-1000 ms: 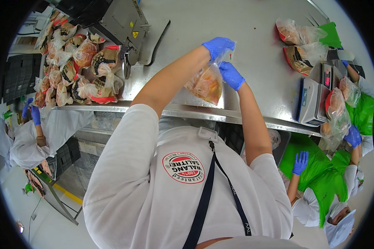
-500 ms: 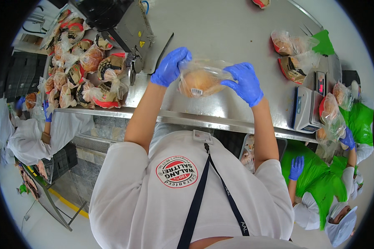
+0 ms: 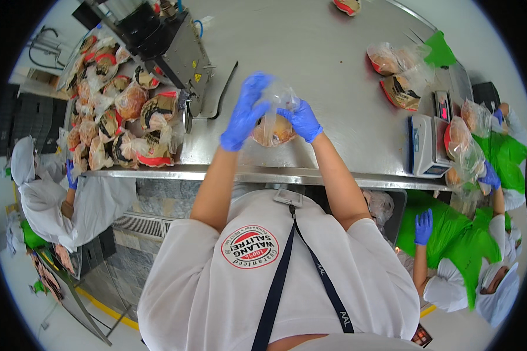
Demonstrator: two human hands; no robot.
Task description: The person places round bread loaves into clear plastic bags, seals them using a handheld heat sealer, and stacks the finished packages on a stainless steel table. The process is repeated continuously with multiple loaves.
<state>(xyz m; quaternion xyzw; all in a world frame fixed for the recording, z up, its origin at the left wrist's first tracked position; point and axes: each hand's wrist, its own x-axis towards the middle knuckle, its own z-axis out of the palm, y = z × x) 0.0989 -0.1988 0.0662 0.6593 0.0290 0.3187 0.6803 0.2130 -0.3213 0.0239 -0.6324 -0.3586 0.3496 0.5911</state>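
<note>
- The person wears a white shirt with a round red-and-white badge [image 3: 249, 247] on the chest and a dark lanyard [image 3: 287, 257]; both bare forearms reach up from the lower edge over the front rim of a steel table [image 3: 334, 70].
- The left hand [image 3: 244, 112], in a blue glove, stands upright with its fingers spread along the left side and top of a clear plastic bag [image 3: 273, 120], touching the film rather than closing tightly on it.
- The right hand [image 3: 301, 120], also blue-gloved, pinches the bag's upper right part between thumb and fingers, a narrow closed hold on the plastic.
- The bag hangs between the two hands, just above the table's near edge; its orange-brown contents sit low in it, below the fingertips, and its empty neck rises above them.
- Left of the hands, a heap of filled bags [image 3: 120, 120] lies beside a dark sealing machine [image 3: 158, 41].
- To the right stands a small scale [image 3: 425, 146], with more filled bags [image 3: 401, 73] beyond it.
- A co-worker in green with a blue glove [image 3: 424, 226] stands at the right; another in white is at the left.
</note>
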